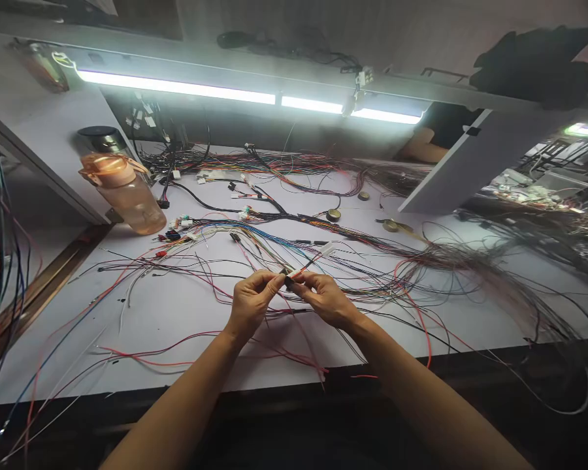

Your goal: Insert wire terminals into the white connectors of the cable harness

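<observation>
Over the middle of the white tabletop, my left hand (pixel 255 297) and my right hand (pixel 327 301) meet fingertip to fingertip. A small black connector (pixel 288 281) is pinched in my left thumb and fingers. My right thumb and fingers close on thin wires (pixel 304 266) right beside it, their tips touching or nearly touching the black piece. These red, black and white wires run up to a white plug (pixel 328 249) just beyond my right hand. Fingers partly hide the connector, so its details cannot be made out. Loose wires pass under both hands.
A thick wire harness (pixel 318 223) crosses the table behind my hands. Rolls of tape (pixel 333 215) lie near it. An orange-topped bottle (pixel 127 189) stands at the left. Tube lights (pixel 176 85) hang above. Another person's arm (pixel 424 147) shows behind the right divider (pixel 443 166).
</observation>
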`<state>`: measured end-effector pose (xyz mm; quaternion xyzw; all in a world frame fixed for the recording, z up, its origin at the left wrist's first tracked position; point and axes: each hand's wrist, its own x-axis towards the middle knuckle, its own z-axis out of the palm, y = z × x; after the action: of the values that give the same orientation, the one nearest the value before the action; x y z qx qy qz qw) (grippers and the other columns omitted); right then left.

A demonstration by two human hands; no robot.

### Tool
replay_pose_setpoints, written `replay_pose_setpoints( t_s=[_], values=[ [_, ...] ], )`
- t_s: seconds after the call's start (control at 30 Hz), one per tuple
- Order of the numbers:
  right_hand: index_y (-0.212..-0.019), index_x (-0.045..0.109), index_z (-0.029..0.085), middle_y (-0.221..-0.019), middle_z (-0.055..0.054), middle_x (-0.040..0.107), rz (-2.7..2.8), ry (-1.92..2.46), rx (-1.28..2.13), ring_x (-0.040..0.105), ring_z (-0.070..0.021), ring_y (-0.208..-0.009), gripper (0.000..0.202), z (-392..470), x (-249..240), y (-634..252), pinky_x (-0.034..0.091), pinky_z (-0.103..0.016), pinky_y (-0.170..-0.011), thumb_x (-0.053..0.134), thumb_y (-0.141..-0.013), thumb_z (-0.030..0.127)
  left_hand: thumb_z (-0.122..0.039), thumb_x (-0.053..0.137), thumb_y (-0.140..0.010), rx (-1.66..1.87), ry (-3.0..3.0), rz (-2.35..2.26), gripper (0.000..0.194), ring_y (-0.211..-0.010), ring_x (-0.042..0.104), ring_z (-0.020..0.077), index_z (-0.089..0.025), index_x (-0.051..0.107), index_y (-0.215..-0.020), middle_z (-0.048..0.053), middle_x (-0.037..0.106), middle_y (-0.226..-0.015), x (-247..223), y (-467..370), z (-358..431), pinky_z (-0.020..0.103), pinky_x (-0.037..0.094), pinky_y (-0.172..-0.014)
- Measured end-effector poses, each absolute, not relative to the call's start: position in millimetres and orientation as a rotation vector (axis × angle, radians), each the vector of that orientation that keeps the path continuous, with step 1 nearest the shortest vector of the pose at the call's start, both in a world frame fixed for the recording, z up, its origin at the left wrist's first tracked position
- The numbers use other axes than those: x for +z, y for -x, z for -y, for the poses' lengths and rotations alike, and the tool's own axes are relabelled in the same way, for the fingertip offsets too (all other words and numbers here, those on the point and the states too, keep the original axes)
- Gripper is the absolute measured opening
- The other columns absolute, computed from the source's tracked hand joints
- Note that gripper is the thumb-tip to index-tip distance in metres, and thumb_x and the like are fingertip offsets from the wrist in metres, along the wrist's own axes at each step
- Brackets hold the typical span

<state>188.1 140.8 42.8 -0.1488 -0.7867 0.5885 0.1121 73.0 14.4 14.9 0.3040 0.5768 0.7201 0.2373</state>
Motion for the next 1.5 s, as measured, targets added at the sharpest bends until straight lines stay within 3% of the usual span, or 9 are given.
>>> replay_pose_setpoints(
  t_s=[0.2, 0.4, 0.57, 0.67, 0.77, 0.9, 1.03, 1.27, 1.5],
  values=[
    [-0.096, 0.071, 0.017, -0.095, -0.005, 0.068, 2.268, 0.302, 1.804, 0.058, -0.0175, -0.092, 0.031, -157, 35, -182, 0.043, -0.032, -0.088, 0.060, -0.085, 0.044, -0.034, 0.071, -0.081, 1.945, -0.959, -1.607, 0.019, -0.066, 0.051, 0.0124, -0.016, 0.070, -0.076, 0.003, 0.059, -0.070, 18, -73, -13, 0.023, 0.041, -0.060],
    [-0.107, 0.069, 0.017, -0.085, -0.003, 0.064, 2.249, 0.192, 2.410, 0.054, -0.0125, -0.074, 0.040, -190, 41, -183, 0.042, -0.026, -0.071, 0.067, -0.079, 0.045, -0.029, 0.070, -0.083, 1.912, -1.095, -1.642, 0.013, -0.069, 0.058, 0.0150, -0.017, 0.069, -0.078, 0.005, 0.063, -0.073, 18, -76, -14, 0.025, 0.047, -0.062],
    [-0.097, 0.071, 0.012, -0.062, 0.001, 0.054, 2.294, 0.159, 2.594, 0.041, -0.0090, -0.056, 0.051, -218, 40, -167, 0.035, -0.024, -0.057, 0.062, -0.078, 0.059, -0.021, 0.068, -0.085, 1.866, -1.350, -1.715, 0.005, -0.070, 0.061, 0.0154, -0.018, 0.069, -0.081, 0.005, 0.065, -0.076, 18, -77, -15, 0.026, 0.049, -0.063],
    [-0.103, 0.070, 0.012, -0.055, 0.005, 0.047, 2.347, -0.003, 2.766, 0.035, -0.0072, -0.051, 0.053, -236, 40, -150, 0.027, -0.022, -0.051, 0.066, -0.076, 0.058, -0.016, 0.066, -0.086, 1.815, -1.527, -1.763, 0.004, -0.072, 0.061, 0.0148, -0.019, 0.068, -0.084, 0.005, 0.065, -0.077, 19, -76, -15, 0.025, 0.050, -0.064],
    [-0.104, 0.071, 0.012, -0.059, 0.004, 0.051, 2.417, -0.142, 2.836, 0.039, -0.0075, -0.055, 0.050, -249, 50, -135, 0.032, -0.022, -0.055, 0.070, -0.075, 0.053, -0.013, 0.064, -0.086, 1.760, -1.700, -1.840, 0.007, -0.072, 0.060, 0.0137, -0.019, 0.067, -0.087, 0.005, 0.064, -0.080, 18, -74, -14, 0.024, 0.050, -0.062],
    [-0.098, 0.073, 0.012, -0.071, 0.000, 0.061, 2.653, -0.232, 2.675, 0.046, -0.0090, -0.064, 0.047, -251, 78, -124, 0.040, -0.024, -0.065, 0.073, -0.072, 0.051, -0.013, 0.061, -0.088, 1.699, -1.864, -1.976, 0.006, -0.071, 0.060, 0.0124, -0.018, 0.063, -0.086, 0.005, 0.065, -0.081, 16, -73, -16, 0.022, 0.050, -0.061],
    [-0.087, 0.073, 0.015, -0.069, 0.001, 0.063, 2.873, -0.185, 2.314, 0.048, -0.0080, -0.062, 0.037, -234, 107, -124, 0.039, -0.022, -0.062, 0.070, -0.075, 0.050, -0.015, 0.060, -0.090, 1.668, -1.910, -2.074, 0.004, -0.073, 0.062, 0.0132, -0.018, 0.062, -0.088, 0.005, 0.065, -0.082, 13, -71, -18, 0.023, 0.051, -0.066],
    [-0.069, 0.064, 0.016, -0.056, 0.005, 0.053, 3.007, 0.239, 1.298, 0.041, -0.0071, -0.052, 0.021, -175, 126, -156, 0.029, -0.022, -0.051, 0.069, -0.079, 0.034, -0.016, 0.059, -0.089, 1.746, -1.808, -2.273, 0.012, -0.071, 0.059, 0.0138, -0.017, 0.060, -0.078, 0.005, 0.062, -0.076, 6, -66, -19, 0.023, 0.048, -0.065],
    [-0.081, 0.059, 0.016, -0.063, 0.000, 0.062, 2.462, 0.490, 1.603, 0.055, -0.0113, -0.057, 0.027, -150, 81, -190, 0.039, -0.023, -0.054, 0.062, -0.083, 0.043, -0.017, 0.059, -0.090, 1.770, -1.749, -2.052, 0.005, -0.078, 0.060, 0.0145, -0.019, 0.063, -0.088, 0.005, 0.065, -0.082, 7, -67, -18, 0.024, 0.048, -0.067]
  ],
)
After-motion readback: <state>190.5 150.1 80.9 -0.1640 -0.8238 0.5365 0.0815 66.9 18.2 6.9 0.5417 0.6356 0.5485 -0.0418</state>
